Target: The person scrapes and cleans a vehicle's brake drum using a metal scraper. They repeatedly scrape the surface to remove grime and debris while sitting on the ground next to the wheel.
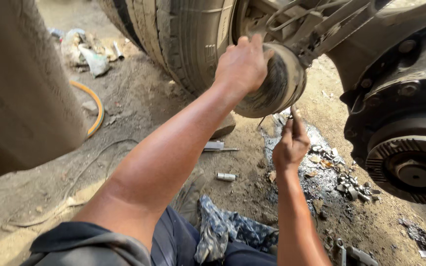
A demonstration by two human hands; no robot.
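Note:
I am crouched under a heavy vehicle. My left hand [242, 61] rests on top of a round, dusty metal canister [278, 86] mounted beside a big tyre [183, 34], fingers curled over its rim. Just below the canister, my right hand [291, 143] is closed around a thin metal tool [294, 112] whose tip points up at the canister's underside. Pipes and brackets [311, 24] run above the canister.
A greasy axle hub [410, 167] hangs at the right. Oily ground holds several nuts and bolts [348, 187], a socket [226, 176], a wrench [341, 249], a blue rag [232, 229] and an orange hose [94, 106]. A large dusty body panel [20, 83] fills the left.

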